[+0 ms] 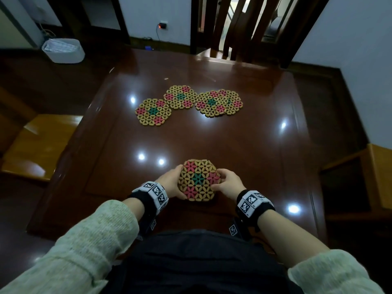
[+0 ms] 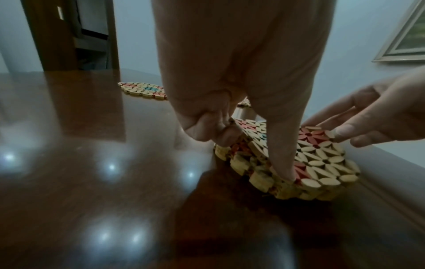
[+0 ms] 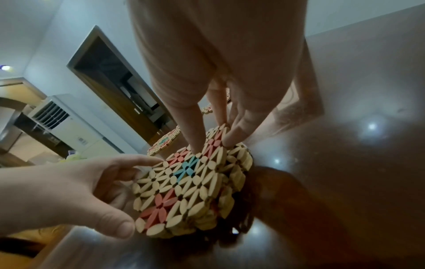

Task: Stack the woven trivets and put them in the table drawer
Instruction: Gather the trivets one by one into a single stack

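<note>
A stack of woven trivets [image 1: 198,180], tan with pink flowers and a green centre, is near the table's front edge. My left hand [image 1: 179,181] grips its left side, with the thumb [image 2: 282,160] on top and the curled fingers [image 2: 214,131] at the rim. My right hand [image 1: 220,179] pinches the right edge of the stack [image 3: 188,191]. Farther back lie three loose trivets [image 1: 153,111], [image 1: 180,96], [image 1: 212,103]; the last overlaps another trivet [image 1: 233,101]. No drawer is in view.
The glossy dark wooden table [image 1: 244,145] reflects ceiling lights. A dark chair [image 1: 239,28] stands at its far side, lighter wooden seats [image 1: 40,143] at left and right. A white bin [image 1: 63,50] is on the floor, back left.
</note>
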Available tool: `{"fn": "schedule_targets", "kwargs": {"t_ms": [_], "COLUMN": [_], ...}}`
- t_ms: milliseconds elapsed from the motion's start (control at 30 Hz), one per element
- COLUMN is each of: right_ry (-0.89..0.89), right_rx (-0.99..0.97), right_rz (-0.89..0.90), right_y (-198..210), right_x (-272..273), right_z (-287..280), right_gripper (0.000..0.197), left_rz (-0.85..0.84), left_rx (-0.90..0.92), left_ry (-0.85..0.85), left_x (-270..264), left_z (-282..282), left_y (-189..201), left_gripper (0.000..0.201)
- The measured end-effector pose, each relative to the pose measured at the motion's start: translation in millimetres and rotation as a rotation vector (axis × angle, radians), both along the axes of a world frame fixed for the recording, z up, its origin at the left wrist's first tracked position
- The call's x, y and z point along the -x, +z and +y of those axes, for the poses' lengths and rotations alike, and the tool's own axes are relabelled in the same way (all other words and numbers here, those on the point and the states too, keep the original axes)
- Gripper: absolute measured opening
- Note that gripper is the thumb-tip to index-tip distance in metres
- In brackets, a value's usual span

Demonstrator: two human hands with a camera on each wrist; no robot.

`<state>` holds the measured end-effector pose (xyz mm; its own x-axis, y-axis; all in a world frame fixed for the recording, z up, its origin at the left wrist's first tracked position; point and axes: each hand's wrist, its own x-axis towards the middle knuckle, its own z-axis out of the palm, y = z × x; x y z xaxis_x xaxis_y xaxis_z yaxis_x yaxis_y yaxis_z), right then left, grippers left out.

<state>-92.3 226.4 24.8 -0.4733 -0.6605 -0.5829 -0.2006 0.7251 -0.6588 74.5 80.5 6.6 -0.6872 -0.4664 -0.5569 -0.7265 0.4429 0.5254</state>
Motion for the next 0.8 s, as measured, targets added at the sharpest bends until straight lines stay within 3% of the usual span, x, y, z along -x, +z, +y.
{"fn": "schedule_targets", "kwargs": {"t_ms": [333, 600, 800], "right_ry": [0.13, 0.152, 0.071], "right_rx": [-0.108, -0.183, -0.1], "right_rz": [0.3, 0.262, 0.183], "right_y": [-7, -15, -18], "right_x": [1, 3, 9], "right_z": [-2, -2, -6], "right_gripper": [0.057, 0.065, 0.063], "left_rz": [-0.092, -0.057, 0.022], "left_rx": [0.185, 0.104, 0.003], "left_ry": [-0.118, -0.066, 0.096], "left_x": [0, -4, -10], "left_z": [-1, -8, -13], "left_y": [2, -6, -13], "left_gripper": [0.109, 0.11, 0.102]}}
